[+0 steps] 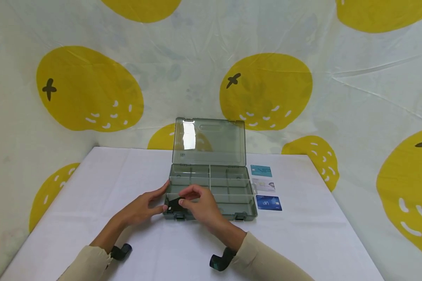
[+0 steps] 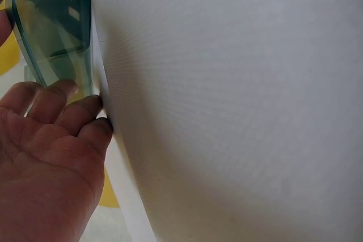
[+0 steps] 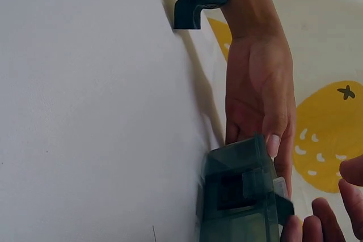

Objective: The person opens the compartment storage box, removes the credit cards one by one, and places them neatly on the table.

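Observation:
A grey translucent compartment box (image 1: 232, 210) stands on the table with its lid (image 1: 228, 144) raised. A black card (image 1: 174, 205) lies tilted in its front left compartment. My right hand (image 1: 204, 207) pinches that card by its right part, between thumb and fingers. My left hand (image 1: 144, 207) touches the box's left side, thumb near the front corner and index finger farther back. In the left wrist view, the left fingers (image 2: 62, 106) are slightly bent beside the box (image 2: 54, 32). Only fingertips of the right hand (image 3: 329, 219) show in the right wrist view.
Right of the box, three cards lie in a column: a teal card (image 1: 261, 171), a pale card (image 1: 264, 185) and a blue card (image 1: 269, 203). White cloth covers the table (image 1: 313, 234). A curtain with yellow fruit prints (image 1: 267, 89) hangs behind.

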`<state>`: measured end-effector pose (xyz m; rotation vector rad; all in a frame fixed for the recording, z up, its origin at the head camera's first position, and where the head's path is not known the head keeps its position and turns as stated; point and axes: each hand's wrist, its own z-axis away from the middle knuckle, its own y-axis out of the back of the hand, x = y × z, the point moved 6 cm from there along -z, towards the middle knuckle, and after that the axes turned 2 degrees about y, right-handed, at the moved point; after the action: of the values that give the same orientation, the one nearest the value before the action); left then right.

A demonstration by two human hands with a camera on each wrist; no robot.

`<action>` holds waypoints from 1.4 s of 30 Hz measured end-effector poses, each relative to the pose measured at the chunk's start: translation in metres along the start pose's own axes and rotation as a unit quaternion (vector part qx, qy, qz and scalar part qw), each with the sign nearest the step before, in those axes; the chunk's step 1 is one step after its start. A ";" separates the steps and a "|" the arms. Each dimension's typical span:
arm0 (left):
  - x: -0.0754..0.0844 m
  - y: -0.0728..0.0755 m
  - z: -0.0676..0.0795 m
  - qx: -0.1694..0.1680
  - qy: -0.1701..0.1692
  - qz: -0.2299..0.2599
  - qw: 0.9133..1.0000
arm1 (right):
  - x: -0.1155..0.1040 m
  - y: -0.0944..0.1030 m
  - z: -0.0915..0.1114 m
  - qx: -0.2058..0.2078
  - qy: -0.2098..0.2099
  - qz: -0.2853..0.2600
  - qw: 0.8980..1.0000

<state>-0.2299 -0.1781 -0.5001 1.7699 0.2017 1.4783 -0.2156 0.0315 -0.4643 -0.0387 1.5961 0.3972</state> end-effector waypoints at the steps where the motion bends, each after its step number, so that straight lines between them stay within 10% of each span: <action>1: 0.000 0.000 0.000 0.000 0.000 0.000 1.000 | 0.000 0.000 0.000 0.000 0.002 0.004 1.000; 42: 0.000 -0.001 0.000 0.002 -0.003 -0.006 1.000 | 0.006 0.000 -0.004 -0.033 0.013 0.082 0.996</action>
<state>-0.2297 -0.1776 -0.5005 1.7736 0.2112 1.4641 -0.2193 0.0315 -0.4699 0.0385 1.6172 0.5793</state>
